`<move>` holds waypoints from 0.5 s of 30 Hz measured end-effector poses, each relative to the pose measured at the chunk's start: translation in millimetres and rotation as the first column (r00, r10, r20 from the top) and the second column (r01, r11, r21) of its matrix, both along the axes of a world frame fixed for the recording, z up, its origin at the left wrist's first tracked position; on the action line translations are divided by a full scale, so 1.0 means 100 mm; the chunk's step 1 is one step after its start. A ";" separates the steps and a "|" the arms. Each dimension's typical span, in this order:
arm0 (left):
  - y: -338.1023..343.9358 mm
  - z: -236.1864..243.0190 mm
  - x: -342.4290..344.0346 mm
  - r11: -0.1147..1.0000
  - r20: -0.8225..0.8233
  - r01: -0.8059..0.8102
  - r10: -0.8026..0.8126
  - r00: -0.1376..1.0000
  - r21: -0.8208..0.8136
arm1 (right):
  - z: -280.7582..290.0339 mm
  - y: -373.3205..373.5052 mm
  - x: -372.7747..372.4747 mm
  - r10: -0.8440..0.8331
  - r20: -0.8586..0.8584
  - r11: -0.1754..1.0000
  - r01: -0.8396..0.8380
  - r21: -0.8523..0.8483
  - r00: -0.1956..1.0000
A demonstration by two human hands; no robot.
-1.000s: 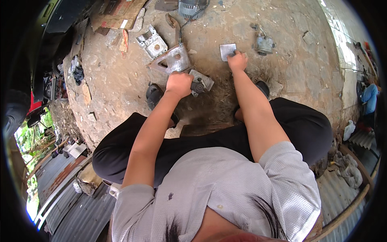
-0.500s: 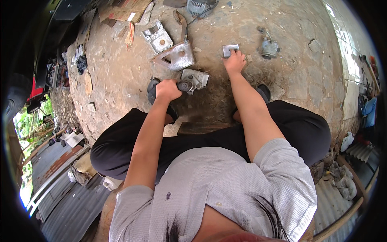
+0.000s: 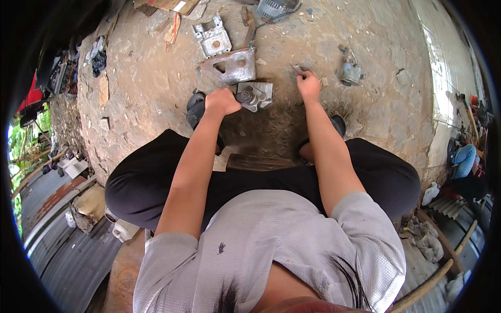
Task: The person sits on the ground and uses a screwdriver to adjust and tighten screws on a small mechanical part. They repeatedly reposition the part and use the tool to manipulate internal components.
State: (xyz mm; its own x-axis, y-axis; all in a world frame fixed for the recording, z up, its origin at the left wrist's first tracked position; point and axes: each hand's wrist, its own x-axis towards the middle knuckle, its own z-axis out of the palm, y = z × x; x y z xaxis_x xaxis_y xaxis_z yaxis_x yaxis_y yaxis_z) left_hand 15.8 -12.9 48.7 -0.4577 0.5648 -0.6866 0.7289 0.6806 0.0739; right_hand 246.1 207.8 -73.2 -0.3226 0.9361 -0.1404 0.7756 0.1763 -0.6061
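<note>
- Nearest is the person's light grey shirt [image 3: 271, 235], with black trousers [image 3: 141, 180] over knees spread wide.
- Between the legs a dark wooden board [image 3: 258, 162] lies low on the bare, dusty floor [image 3: 135, 99].
- The dark left shoe [image 3: 195, 108] and right shoe [image 3: 338, 125] stand on either side, partly hidden by the forearms.
- The left hand [image 3: 223, 100] has its grip clenched on the left end of a grey metal part [image 3: 255, 96], which sits ahead of the board; the exact hold is hidden by the knuckles.
- The right hand [image 3: 309, 85], well apart from it, has its grip pinching a thin grey sheet [image 3: 298, 69], seen nearly edge-on.
- To the right of that hand, a small cylindrical metal fitting [image 3: 350, 74] rests on the floor.
- Just beyond the metal part lies a triangular metal bracket [image 3: 235, 68] with a cut-out.
- Past the bracket is a pale cast-metal piece [image 3: 213, 39].
- Farthest, at the upper edge, is a slotted grey housing [image 3: 275, 9].
</note>
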 end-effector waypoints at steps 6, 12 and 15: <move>0.08 0.12 -0.01 0.989 0.082 -0.151 0.149 0.985 0.012 | 0.35 -0.34 -0.18 0.190 -0.380 0.941 -0.279 -0.193 0.905; 0.12 0.16 0.01 0.997 0.086 -0.025 0.019 0.996 0.068 | 0.45 -0.60 -0.37 0.547 -0.229 0.830 -0.557 0.026 0.805; 0.12 0.22 0.05 0.998 0.091 0.025 -0.031 0.995 0.062 | 0.50 -0.71 -0.33 0.582 -0.175 0.811 -0.584 0.047 0.794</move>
